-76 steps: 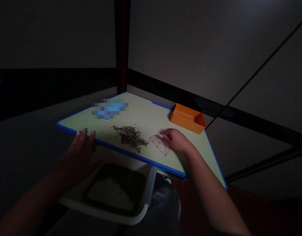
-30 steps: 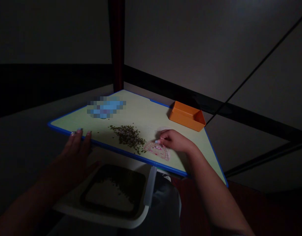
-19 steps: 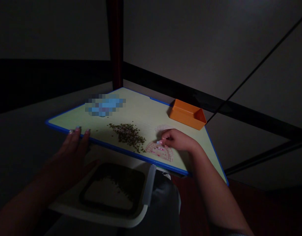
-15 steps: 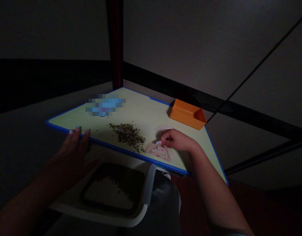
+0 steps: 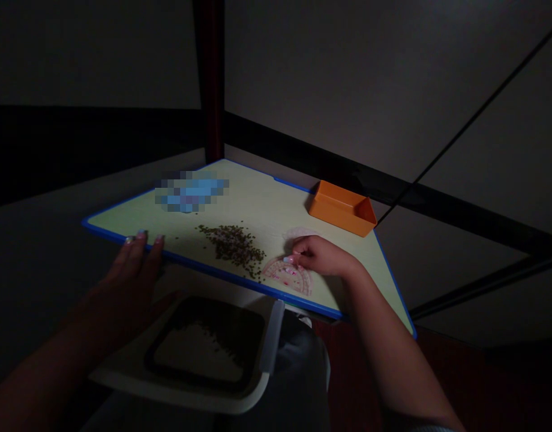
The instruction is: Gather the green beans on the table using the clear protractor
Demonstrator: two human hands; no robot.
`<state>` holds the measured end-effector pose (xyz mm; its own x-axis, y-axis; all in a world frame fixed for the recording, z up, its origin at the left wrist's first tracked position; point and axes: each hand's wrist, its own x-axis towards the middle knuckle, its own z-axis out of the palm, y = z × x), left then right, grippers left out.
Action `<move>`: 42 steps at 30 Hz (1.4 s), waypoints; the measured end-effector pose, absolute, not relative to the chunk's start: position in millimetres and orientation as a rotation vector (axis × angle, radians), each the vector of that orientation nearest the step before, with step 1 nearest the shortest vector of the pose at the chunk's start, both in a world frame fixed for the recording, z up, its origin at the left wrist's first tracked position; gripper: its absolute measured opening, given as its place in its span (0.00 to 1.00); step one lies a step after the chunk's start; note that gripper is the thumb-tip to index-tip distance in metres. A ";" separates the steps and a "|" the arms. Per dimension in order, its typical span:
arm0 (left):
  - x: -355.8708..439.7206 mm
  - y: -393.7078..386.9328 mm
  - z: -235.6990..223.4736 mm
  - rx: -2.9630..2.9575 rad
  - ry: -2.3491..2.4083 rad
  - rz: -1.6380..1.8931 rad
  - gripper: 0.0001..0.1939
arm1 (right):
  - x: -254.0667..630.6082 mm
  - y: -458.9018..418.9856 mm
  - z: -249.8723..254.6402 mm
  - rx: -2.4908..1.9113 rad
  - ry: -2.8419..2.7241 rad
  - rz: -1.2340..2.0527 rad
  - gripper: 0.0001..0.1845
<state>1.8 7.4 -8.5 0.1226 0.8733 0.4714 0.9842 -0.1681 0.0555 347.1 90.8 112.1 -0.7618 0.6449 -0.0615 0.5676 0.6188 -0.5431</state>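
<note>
My right hand (image 5: 316, 257) lies curled on a transparent pink protractor (image 5: 288, 277), its fingertips pressing on the curved piece near the board's front edge. A pale arc (image 5: 298, 233) shows beyond the hand, but I cannot tell whether it is part of the protractor. A heap of small dark seeds (image 5: 233, 249) lies just left of the protractor on a pale green board with a blue rim (image 5: 258, 201). My left hand (image 5: 129, 267) rests with fingers apart on the board's front edge, holding nothing. A pixelated blue object (image 5: 191, 192) lies at the board's far left.
An orange rectangular tray (image 5: 343, 209) stands on the far right of the board. Below the front edge, a white tray (image 5: 177, 390) with a dark lining and seeds sits over my lap, beside a dark trouser leg (image 5: 298, 372). A dark post (image 5: 213, 78) rises behind the board.
The protractor has slid toward the board's front edge and turned, moving with my right hand. My left hand stays on the edge, and the whole view has shifted slightly.
</note>
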 end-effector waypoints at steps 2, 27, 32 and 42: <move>1.7 7.9 -8.3 -2.136 -1.813 -0.598 0.46 | 347.3 90.4 112.2 -1.019 -2.703 0.853 0.15; 4.8 4.6 -1.9 -2.125 -1.870 -0.532 0.46 | 340.6 86.4 112.0 -0.938 -2.695 0.824 0.14; 5.3 4.2 -2.8 -2.121 -1.893 -0.529 0.46 | 340.9 86.9 111.2 -0.959 -2.699 0.807 0.14; 7.8 3.7 2.1 -2.132 -1.903 -0.560 0.50 | 336.5 88.4 107.5 -0.960 -2.694 0.801 0.16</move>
<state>7.8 3.7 2.1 0.0842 0.9007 0.4262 0.9880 -0.1310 0.0816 336.5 88.4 107.5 -0.7778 0.6282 -0.0182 0.5362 0.6482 -0.5407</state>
